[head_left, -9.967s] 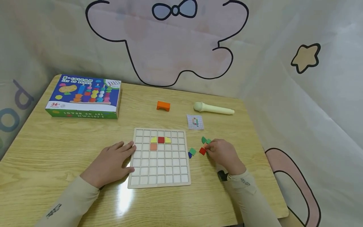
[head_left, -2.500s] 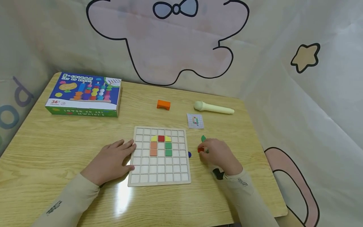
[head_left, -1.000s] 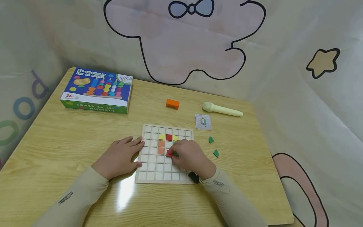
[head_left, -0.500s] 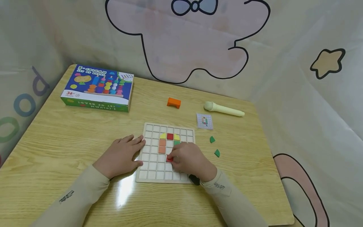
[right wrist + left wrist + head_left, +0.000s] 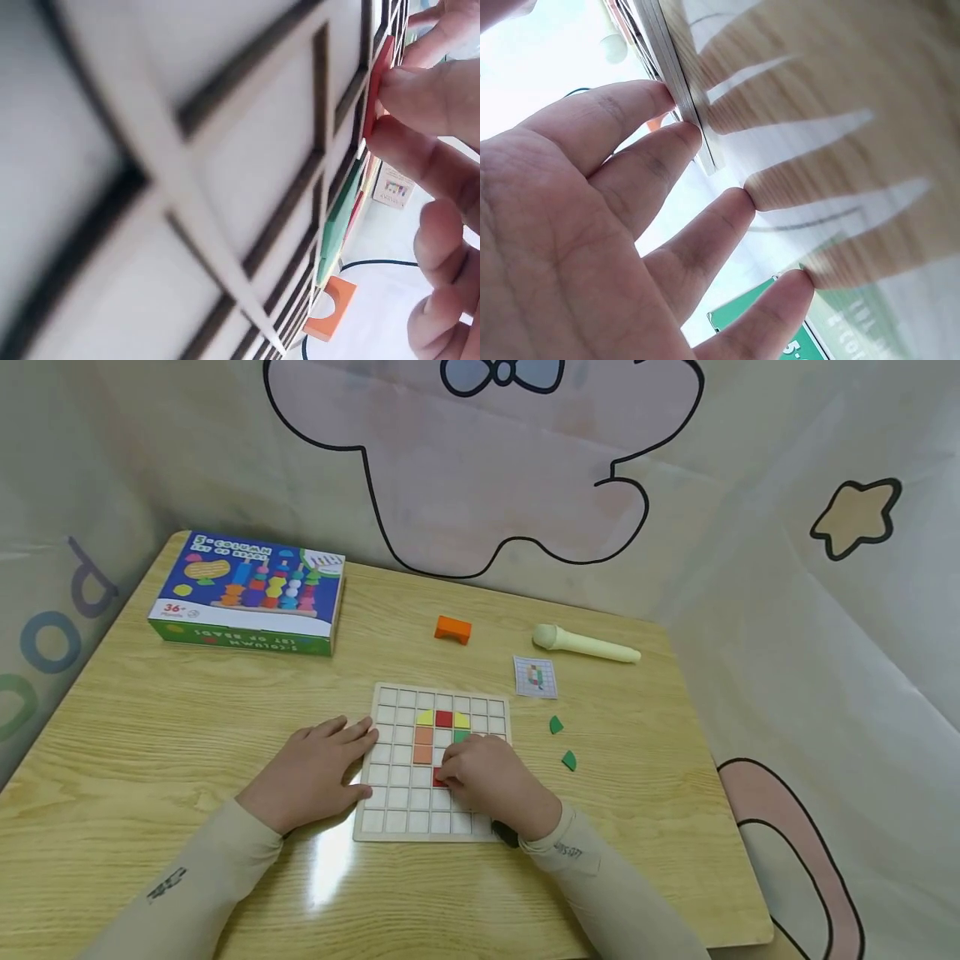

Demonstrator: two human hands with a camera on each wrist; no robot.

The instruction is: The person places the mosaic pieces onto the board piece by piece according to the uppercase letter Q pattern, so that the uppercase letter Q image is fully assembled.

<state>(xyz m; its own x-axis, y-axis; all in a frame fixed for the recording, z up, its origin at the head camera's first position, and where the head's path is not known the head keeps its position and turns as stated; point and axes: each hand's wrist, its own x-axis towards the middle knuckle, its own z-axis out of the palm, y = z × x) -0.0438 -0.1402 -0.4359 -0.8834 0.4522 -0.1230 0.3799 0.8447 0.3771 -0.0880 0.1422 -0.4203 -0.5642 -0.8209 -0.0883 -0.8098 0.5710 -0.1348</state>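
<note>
My left hand [image 5: 307, 777] lies with its fingers spread, fingertips and thumb at the left edge of the wooden grid board [image 5: 395, 822]. In the left wrist view two fingertips touch the board's side. Over the board's middle, thumb and forefinger of my right hand [image 5: 498, 781] pinch a red square tile [image 5: 438, 777]; its flat red side [image 5: 379, 86] shows in the right wrist view. Farther up the board are a second red square [image 5: 444, 719] between two yellow pieces [image 5: 425, 718], orange squares [image 5: 423, 735] at left and a green square [image 5: 461, 737] at right, partly hidden by my hand.
Two green quarter-round pieces [image 5: 556, 724] lie right of the board. Behind them are a small patterned card [image 5: 536, 677], a pale microphone-shaped thing [image 5: 585, 643] and an orange arch block [image 5: 453, 629]. A blue bead-set box [image 5: 247, 593] stands at back left.
Since ten seconds ago, another orange square and green squares have come onto the board. My right hand has carried the red square from the right onto the board. My left hand stays at the edge.
</note>
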